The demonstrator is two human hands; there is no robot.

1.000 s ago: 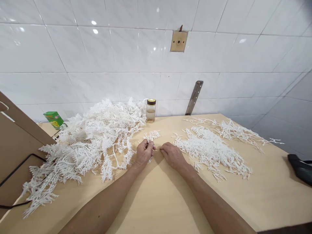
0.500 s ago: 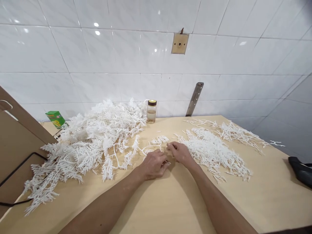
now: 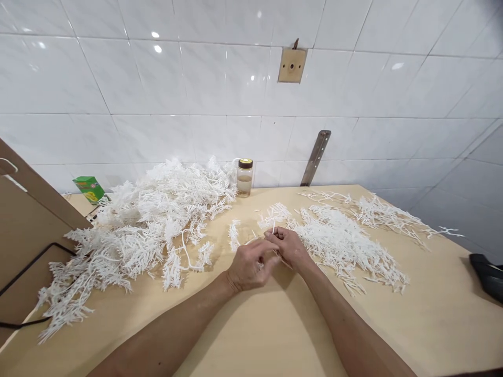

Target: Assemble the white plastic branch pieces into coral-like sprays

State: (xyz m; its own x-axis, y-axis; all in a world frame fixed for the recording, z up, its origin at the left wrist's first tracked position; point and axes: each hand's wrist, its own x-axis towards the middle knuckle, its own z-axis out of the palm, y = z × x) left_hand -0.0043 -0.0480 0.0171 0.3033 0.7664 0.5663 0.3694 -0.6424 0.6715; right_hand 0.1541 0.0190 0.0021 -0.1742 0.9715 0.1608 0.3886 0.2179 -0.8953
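Note:
My left hand (image 3: 253, 264) curls around a thin white plastic branch, its thumb and forefinger reaching toward the other hand; part of the grip is hidden. Close against it, my right hand (image 3: 290, 246) is closed, with fingertips pinching the same white plastic branch, whose stem pokes up above the fingers. A feathery spray of this branch (image 3: 276, 213) spreads just beyond the right fingertips, and another feathery tip (image 3: 234, 234) shows left of the hands. To the right of my right hand lies a pile of loose white sprigs (image 3: 341, 243).
A large heap of white feathery branches (image 3: 157, 214) covers the table's left side. Behind stand a dark-lidded jar (image 3: 244, 180) and a green box (image 3: 89, 189). Bare stems (image 3: 389, 217) lie at far right. A cardboard box (image 3: 31, 209) borders the left, a black object (image 3: 487, 275) the right.
The branch has shifted right and turned, its spray now beyond my right hand. My right hand has closed in on the stem, and the left fingers have moved closer to it.

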